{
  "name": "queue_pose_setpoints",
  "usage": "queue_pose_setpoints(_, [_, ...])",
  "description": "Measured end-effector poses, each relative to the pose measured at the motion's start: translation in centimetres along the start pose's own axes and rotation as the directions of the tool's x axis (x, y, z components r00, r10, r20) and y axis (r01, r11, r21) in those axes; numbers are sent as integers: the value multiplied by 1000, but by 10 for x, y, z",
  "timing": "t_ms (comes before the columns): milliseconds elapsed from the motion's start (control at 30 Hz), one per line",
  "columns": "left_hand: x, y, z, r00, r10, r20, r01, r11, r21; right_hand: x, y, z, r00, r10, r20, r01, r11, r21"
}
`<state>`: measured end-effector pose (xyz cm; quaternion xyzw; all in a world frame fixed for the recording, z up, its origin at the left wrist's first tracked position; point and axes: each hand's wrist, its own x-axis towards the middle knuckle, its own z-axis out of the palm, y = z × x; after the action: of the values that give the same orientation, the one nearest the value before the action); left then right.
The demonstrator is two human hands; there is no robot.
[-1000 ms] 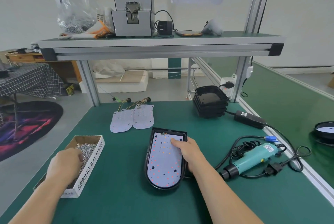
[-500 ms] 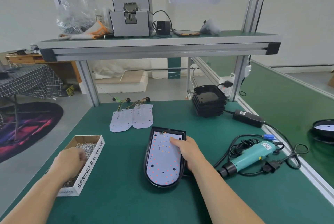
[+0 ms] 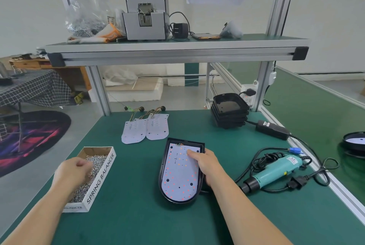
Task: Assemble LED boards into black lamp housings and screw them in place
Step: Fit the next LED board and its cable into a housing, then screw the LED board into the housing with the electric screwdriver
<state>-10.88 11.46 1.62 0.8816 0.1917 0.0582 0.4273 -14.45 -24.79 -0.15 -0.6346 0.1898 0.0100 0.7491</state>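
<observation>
On the green-matted workbench (image 3: 138, 215), a black oval lamp housing (image 3: 177, 201) lies centred, its long axis running near-to-far, rounded end toward the person and square end toward the shelf. A white LED board (image 3: 177, 175) sits inside. The right hand (image 3: 207, 165) rests flat-fingered on the board's right edge. The left hand (image 3: 72, 173) curls closed among silver screws (image 3: 96, 162) in a cardboard box (image 3: 100, 177).
</observation>
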Motion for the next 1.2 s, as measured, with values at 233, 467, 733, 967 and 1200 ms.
queue_pose_setpoints(233, [2, 27, -16, 908, -161, 386, 417, 439, -796, 0, 1, 1, 1000, -2, -11, 2, 1000, 4])
queue_pose_setpoints(467, [-5, 26, -8, 816, -111, 567, 575, 64, -815, 3, 3, 2, 1000, -3, -4, 4, 999, 43])
queue_pose_setpoints(733, [-15, 37, -5, 819, 56, 571, 573, -21, -820, -1, -1, 1, 1000, 2, -5, -1, 1000, 27])
queue_pose_setpoints(967, [-54, 86, 26, 755, 168, 634, 632, 73, -772, -5, -4, 1, 1000, 16, -2, -16, 1000, 13])
queue_pose_setpoints(1200, [-109, 130, 80, 658, 233, 716, 698, 165, -696, -4, -4, 0, 1000, 5, -18, -5, 1000, -12])
